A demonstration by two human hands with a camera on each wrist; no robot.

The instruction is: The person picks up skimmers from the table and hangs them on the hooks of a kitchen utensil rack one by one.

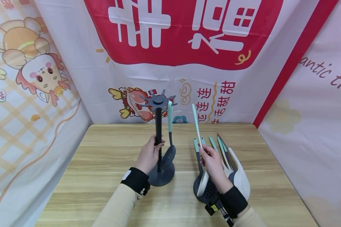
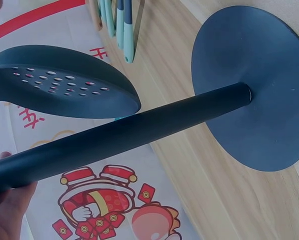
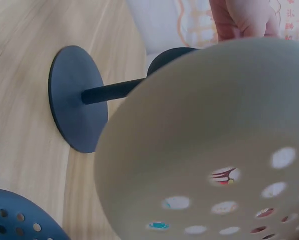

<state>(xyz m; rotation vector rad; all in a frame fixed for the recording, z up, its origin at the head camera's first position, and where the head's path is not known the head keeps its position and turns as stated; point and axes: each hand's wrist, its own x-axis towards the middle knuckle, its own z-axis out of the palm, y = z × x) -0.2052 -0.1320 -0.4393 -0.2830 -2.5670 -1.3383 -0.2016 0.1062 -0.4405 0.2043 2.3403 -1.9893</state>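
My left hand (image 1: 148,154) grips the black post of an upright utensil stand (image 1: 158,127), which has a round base and a hooked top. From a hook on its right side hangs a dark slotted skimmer (image 1: 169,156) with a mint handle; its holes show in the left wrist view. My right hand (image 1: 214,164) pinches a white slotted skimmer (image 1: 203,186) by its shaft, mint handle end up and bowl down, to the right of the stand. In the right wrist view the perforated bowl of this skimmer (image 3: 189,130) covers much of the stand behind it.
Several utensils lie on the wooden table (image 1: 113,151) under and around my right hand. Among them are a dark perforated skimmer (image 1: 197,186) and a white perforated one (image 1: 242,181). Printed cloth (image 1: 170,74) hangs behind the table and along both sides.
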